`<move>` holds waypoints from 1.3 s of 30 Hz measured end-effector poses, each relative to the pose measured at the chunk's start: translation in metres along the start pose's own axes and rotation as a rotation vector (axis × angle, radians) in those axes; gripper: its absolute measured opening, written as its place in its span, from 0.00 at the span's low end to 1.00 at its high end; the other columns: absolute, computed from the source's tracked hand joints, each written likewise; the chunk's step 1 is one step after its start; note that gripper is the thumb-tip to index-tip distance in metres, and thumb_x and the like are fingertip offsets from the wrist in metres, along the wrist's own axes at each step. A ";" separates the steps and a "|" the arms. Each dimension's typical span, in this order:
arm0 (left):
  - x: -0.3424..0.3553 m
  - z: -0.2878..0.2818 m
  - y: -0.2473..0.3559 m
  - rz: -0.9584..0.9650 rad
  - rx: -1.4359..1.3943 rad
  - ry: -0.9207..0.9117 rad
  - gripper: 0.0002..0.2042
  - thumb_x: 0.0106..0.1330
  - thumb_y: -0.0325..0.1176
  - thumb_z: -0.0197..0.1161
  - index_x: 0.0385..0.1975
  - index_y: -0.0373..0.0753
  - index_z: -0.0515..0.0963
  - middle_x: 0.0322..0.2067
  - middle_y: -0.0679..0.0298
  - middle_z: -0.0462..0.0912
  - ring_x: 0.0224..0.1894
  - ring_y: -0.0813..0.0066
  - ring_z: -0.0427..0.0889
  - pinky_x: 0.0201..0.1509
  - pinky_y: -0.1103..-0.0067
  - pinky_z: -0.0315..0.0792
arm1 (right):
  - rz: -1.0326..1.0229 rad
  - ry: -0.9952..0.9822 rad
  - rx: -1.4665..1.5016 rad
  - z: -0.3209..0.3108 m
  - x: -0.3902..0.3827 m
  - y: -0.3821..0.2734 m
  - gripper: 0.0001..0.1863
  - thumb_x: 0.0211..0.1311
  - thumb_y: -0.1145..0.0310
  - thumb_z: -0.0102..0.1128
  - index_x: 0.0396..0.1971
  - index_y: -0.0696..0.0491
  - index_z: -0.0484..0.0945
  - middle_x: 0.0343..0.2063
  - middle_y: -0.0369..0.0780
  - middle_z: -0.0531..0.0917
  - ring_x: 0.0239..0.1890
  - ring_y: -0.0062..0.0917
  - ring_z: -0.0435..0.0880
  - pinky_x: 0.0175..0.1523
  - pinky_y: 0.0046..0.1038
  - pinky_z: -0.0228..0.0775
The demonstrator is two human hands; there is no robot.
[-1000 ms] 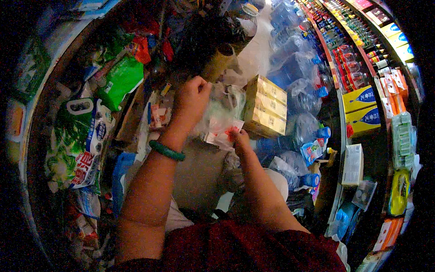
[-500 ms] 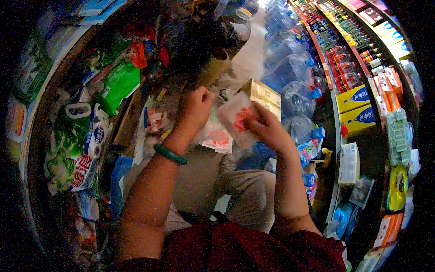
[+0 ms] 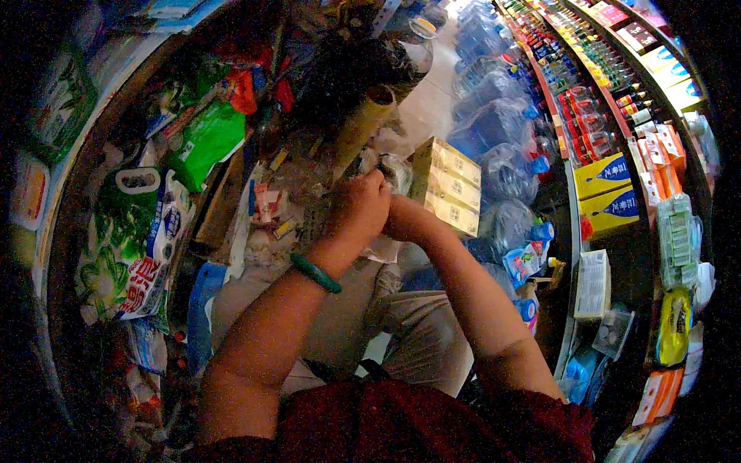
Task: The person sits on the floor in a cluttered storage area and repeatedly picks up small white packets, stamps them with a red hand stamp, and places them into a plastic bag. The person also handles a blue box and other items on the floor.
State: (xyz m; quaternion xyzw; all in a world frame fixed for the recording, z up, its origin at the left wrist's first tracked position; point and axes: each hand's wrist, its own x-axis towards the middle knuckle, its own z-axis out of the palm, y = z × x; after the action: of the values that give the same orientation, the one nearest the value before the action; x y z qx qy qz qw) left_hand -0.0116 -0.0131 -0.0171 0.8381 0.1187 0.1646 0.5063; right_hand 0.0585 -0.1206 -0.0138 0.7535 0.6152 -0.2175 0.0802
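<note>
My left hand (image 3: pixel 359 204), with a green bangle (image 3: pixel 315 273) on its wrist, is closed with its knuckles up. Against it rests my right hand (image 3: pixel 411 219), its fingers curled in and mostly hidden behind the left. Whatever lies between them is covered. Just below the hands a pale, thin edge (image 3: pixel 384 250) shows, perhaps part of a packet. To the left, small red-and-white packets (image 3: pixel 267 204) lie in a clear plastic bag. A stack of pale yellow boxes (image 3: pixel 451 185) stands right of my right hand.
Large plastic-wrapped water bottles (image 3: pixel 494 123) line the aisle on the right. Beyond them run shelves with bottles, yellow boxes (image 3: pixel 606 189) and a white carton (image 3: pixel 592 284). On the left lie a green-and-white bag (image 3: pixel 131 231) and a bright green package (image 3: pixel 212 143). A cardboard tube (image 3: pixel 367 119) is ahead.
My right hand has moved left to meet my left hand, which has shifted right. The white-and-red packet my right hand held is now out of sight.
</note>
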 end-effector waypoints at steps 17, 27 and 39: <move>-0.022 0.022 0.003 -0.007 -0.031 -0.079 0.08 0.58 0.33 0.52 0.31 0.36 0.73 0.28 0.49 0.78 0.32 0.49 0.76 0.35 0.63 0.70 | 0.946 0.601 0.370 0.046 0.020 -0.026 0.09 0.49 0.70 0.54 0.32 0.54 0.74 0.35 0.44 0.78 0.39 0.36 0.77 0.42 0.32 0.69; -0.031 0.029 0.006 -0.030 -0.003 -0.164 0.07 0.57 0.33 0.52 0.31 0.37 0.73 0.30 0.50 0.77 0.34 0.50 0.76 0.37 0.62 0.70 | 1.321 0.650 -0.011 0.020 0.045 -0.086 0.08 0.48 0.69 0.54 0.27 0.56 0.74 0.31 0.45 0.76 0.37 0.39 0.77 0.41 0.34 0.70; -0.025 0.019 0.009 -0.075 0.004 -0.123 0.08 0.57 0.34 0.52 0.26 0.36 0.71 0.27 0.49 0.76 0.32 0.49 0.76 0.34 0.63 0.69 | 1.164 0.558 0.008 0.026 0.046 -0.061 0.09 0.47 0.66 0.54 0.26 0.57 0.76 0.30 0.45 0.76 0.38 0.37 0.76 0.44 0.32 0.69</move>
State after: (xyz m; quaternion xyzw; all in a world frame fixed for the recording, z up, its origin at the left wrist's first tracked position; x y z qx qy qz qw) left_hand -0.0263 -0.0420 -0.0213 0.8425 0.1189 0.0935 0.5170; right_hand 0.0006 -0.0761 -0.0476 0.9925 0.1026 0.0634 0.0192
